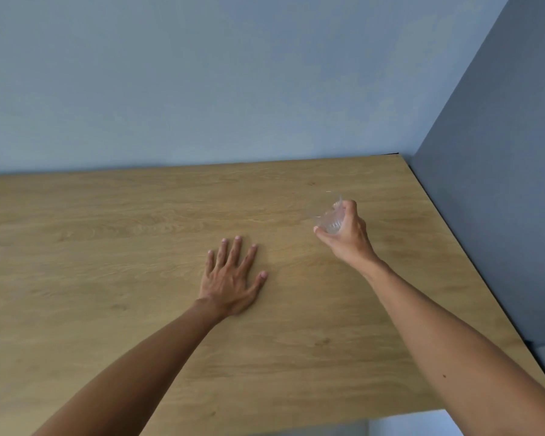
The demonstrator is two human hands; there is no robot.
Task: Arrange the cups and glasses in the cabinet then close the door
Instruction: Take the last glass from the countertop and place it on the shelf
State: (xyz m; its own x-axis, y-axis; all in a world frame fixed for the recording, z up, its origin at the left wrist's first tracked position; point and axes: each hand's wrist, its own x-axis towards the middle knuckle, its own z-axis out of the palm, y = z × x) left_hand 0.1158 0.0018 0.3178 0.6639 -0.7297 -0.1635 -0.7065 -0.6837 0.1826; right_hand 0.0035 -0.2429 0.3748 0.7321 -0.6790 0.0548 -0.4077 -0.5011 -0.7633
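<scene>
A: Quick, what's the right hand (348,237) got?

B: A clear glass (330,219), fingers wrapped round it w/ thumb underneath, so it's closed on the glass. The glass sits at the far-left side of the fist, tipped over, rim pointing left and far.

A: And the left hand (230,278)?

B: Flat, fingers spread, palm pressed on the wood panel (139,247). Holding nothing. Prob. the cabinet door, but can't confirm from this angle.

A: How'll the glass handle?

B: Looks thin and ribbed, so I'd guess light, stiff, breakable. Smooth walls = slippery if the grip's loose. Best hold is round the lower body, not the rim. That's approx. where the hand has it now.

A: Glass vs. the panel?

B: In front of the wood, right of centre; can't tell if it's touching. It's well apart from the left hand and near the grey wall (501,184) on the right.

A: Shelves? Other cups?

B: None in view. Just wood, the blue wall (202,73) on the far side, and both forearms.

A: Risk?

B: Knocking the glass on the panel edge, imo.
</scene>
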